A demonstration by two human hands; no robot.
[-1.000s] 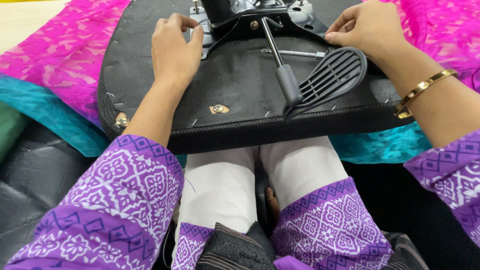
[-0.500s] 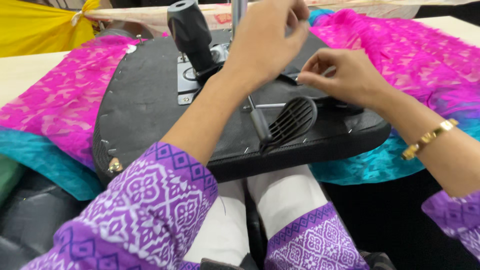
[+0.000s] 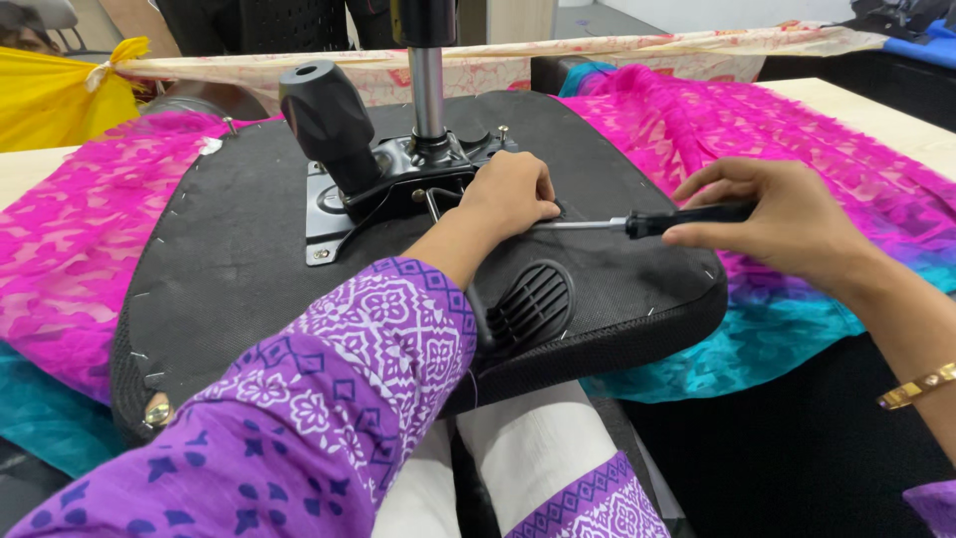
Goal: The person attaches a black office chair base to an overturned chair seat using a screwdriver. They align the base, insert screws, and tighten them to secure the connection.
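Observation:
An upturned black office chair seat (image 3: 239, 269) lies across my lap, its metal mechanism plate (image 3: 398, 174) and gas cylinder (image 3: 428, 90) facing up. My left hand (image 3: 513, 194) rests fisted on the seat beside the plate, where the screwdriver tip meets it. My right hand (image 3: 782, 219) grips the black handle of a screwdriver (image 3: 647, 223), held level with its shaft pointing left under my left hand. A black paddle lever (image 3: 528, 304) lies on the seat below my left wrist. A black knob (image 3: 324, 120) stands up left of the cylinder.
Pink and teal patterned fabric (image 3: 797, 130) covers the table under the seat. Yellow cloth (image 3: 50, 100) is bunched at the far left. A gold bangle (image 3: 916, 387) sits on my right wrist. Purple printed sleeves and white trousers fill the near foreground.
My view has tilted up. My left hand came down from the cylinder to the seat beside the plate. My right hand now holds a screwdriver level against the mechanism.

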